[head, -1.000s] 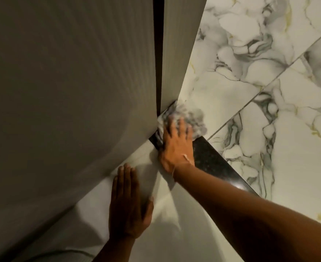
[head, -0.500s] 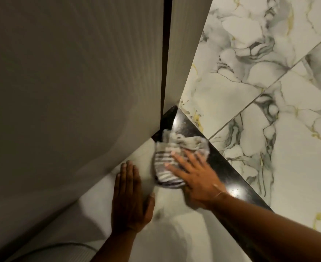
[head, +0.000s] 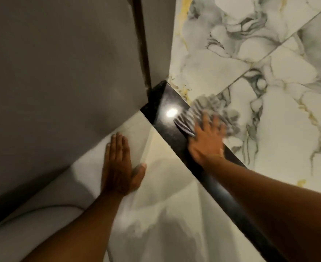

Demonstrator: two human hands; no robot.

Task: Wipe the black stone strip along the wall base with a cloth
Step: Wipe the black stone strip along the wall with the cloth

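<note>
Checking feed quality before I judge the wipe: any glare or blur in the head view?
Head view: a bright glare spot sits on the black stone strip; the right hand and striped cloth are motion-blurred; the left hand, flat on the pale floor, is sharp; shadows darken the lower left.

Wall panels: grey, finely ribbed panels [head: 61, 72], upper left, split by a dark vertical gap [head: 140, 35].
Marble: white tiles with grey and gold veins [head: 250, 63], right side.
Floor: plain cream tile [head: 155, 214], bottom centre.
</note>
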